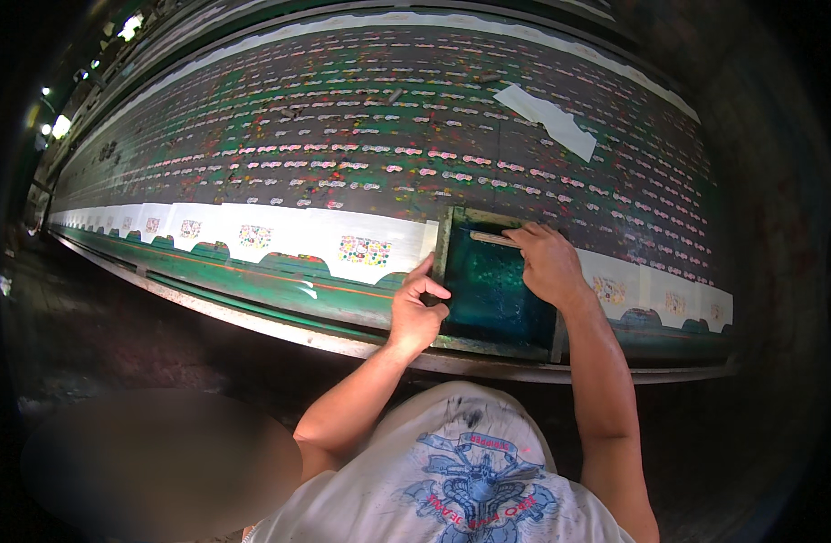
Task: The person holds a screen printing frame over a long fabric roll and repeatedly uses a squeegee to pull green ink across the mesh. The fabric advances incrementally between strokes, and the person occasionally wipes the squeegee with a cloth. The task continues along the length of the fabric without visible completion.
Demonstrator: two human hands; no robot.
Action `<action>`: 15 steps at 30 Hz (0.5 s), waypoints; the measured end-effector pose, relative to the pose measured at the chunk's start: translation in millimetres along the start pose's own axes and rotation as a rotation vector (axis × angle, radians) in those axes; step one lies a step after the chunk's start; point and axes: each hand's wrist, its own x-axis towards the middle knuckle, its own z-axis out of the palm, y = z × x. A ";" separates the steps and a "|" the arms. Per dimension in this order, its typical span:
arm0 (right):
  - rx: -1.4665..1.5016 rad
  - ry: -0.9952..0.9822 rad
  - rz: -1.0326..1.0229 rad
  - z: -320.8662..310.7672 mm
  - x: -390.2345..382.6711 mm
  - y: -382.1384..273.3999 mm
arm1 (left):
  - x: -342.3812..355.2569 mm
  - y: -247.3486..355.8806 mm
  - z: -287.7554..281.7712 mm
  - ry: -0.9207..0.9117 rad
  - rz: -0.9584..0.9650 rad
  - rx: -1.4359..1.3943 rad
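A wooden-framed printing screen (pixel 445 237) lies over the near edge of a long table, its mesh (pixel 497 290) dark green-blue and wet-looking. My left hand (pixel 419 312) is at the screen's left rail, fingers bent around it. Near the far end of the mesh, my right hand (pixel 549 262) grips a narrow squeegee (pixel 493 239) with a light wooden edge. The squeegee lies crosswise; its right end is hidden under my fingers. White printed sheets with colourful patterns, such as the left sheet (pixel 366 249), line the table edge on both sides of the screen.
The dark, ink-stained table (pixel 325 136) carries many rows of small printed shapes. A torn white paper piece (pixel 547 122) lies on it beyond the screen. A metal rail (pixel 253 319) runs along the near edge. Another sheet (pixel 655 294) lies to the right.
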 end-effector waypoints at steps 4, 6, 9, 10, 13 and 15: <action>-0.018 -0.012 -0.022 6.0 -13.5 -9.6 | -0.4 2.9 0.5 -0.015 0.016 0.018; -0.016 -0.044 -0.019 4.6 -28.4 -19.0 | -0.4 4.1 1.3 -0.021 0.018 0.020; -0.025 -0.047 -0.031 6.2 -51.7 -41.6 | -1.0 -1.9 -0.2 -0.014 0.030 0.022; -0.035 -0.039 -0.035 6.9 -61.0 -48.0 | -0.9 -3.4 0.3 -0.013 0.037 0.019; -0.028 -0.067 -0.032 8.5 -89.1 -62.9 | -0.9 -0.1 2.7 -0.011 0.048 0.051; -0.004 -0.077 -0.033 8.7 -102.4 -74.4 | -1.3 5.5 2.2 -0.011 0.051 0.061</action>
